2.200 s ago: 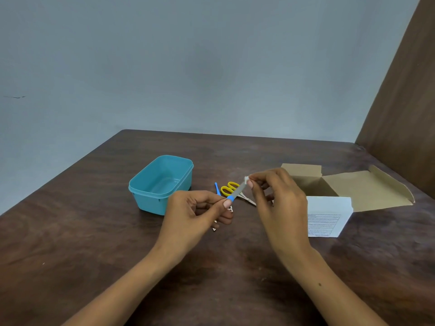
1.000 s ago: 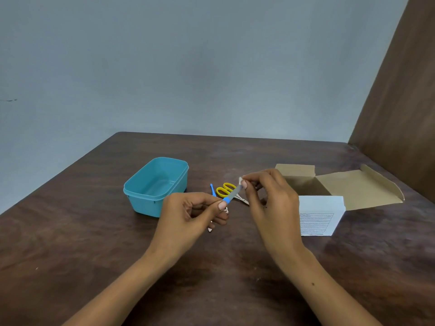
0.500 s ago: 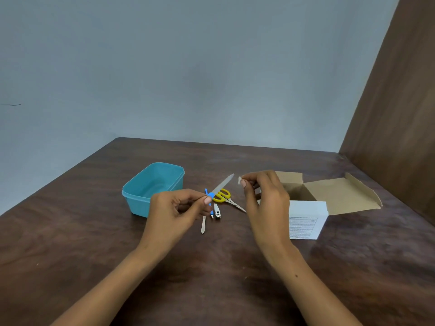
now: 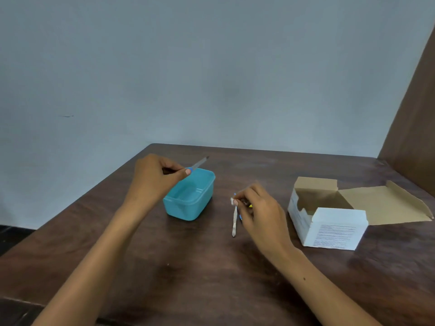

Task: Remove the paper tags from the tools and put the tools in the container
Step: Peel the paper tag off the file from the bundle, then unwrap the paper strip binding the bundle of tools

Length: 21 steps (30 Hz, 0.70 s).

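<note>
My left hand (image 4: 153, 180) pinches a blue-handled metal nail file (image 4: 199, 164) by its handle and holds it over the far left rim of the teal plastic container (image 4: 188, 209), blade pointing away to the right. My right hand (image 4: 257, 208) is low over the table to the right of the container and pinches a small white paper tag (image 4: 232, 201) between thumb and finger. A slim pale file (image 4: 234, 221) lies on the table under that hand. Other small tools, one with yellow on it, are mostly hidden behind my right fingers.
An open white cardboard box (image 4: 329, 229) with its brown flaps spread stands at the right on the dark wooden table (image 4: 188, 267). A brown panel rises at the far right and a grey wall stands behind the table.
The paper tag came off the blue-handled file. My left hand carried the file left to above the container, while my right hand dropped with the tag toward the tools on the table.
</note>
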Motion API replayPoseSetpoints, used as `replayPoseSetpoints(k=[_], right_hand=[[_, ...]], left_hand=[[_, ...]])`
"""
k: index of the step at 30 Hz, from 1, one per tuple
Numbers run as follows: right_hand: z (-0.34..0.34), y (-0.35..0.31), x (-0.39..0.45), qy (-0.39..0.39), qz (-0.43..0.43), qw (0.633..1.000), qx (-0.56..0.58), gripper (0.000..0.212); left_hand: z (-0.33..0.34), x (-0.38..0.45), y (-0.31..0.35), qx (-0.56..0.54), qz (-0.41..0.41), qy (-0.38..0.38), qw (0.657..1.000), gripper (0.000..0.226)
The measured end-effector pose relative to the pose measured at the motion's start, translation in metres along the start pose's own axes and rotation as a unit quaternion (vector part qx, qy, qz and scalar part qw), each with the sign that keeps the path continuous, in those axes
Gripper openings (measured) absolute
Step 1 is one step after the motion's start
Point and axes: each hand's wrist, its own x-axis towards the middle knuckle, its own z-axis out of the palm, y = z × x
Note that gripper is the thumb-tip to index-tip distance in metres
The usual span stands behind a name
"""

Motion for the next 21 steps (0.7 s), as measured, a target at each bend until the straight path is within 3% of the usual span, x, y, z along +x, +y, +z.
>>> replayPoseSetpoints(k=[5, 14, 18, 21], right_hand=[[-0.002, 0.007, 0.001, 0.01, 0.002, 1.0, 0.015, 0.003], [-0.004, 0.014, 0.001, 0.021, 0.016, 1.0, 0.006, 0.004], [-0.007, 0.017, 0.003, 0.049, 0.044, 0.998, 0.006, 0.004], [-0.011, 0.02, 0.003, 0.068, 0.053, 0.996, 0.011, 0.004]], left_hand=[[0.015, 0.01, -0.014, 0.151, -0.007, -0.05, 0.987, 0.013], [0.042, 0.009, -0.02, 0.309, 0.042, -0.043, 0.949, 0.032], [0.045, 0.001, -0.015, 0.277, 0.145, 0.051, 0.948, 0.019], [0.057, -0.013, 0.0, 0.217, 0.241, 0.037, 0.945, 0.009]])
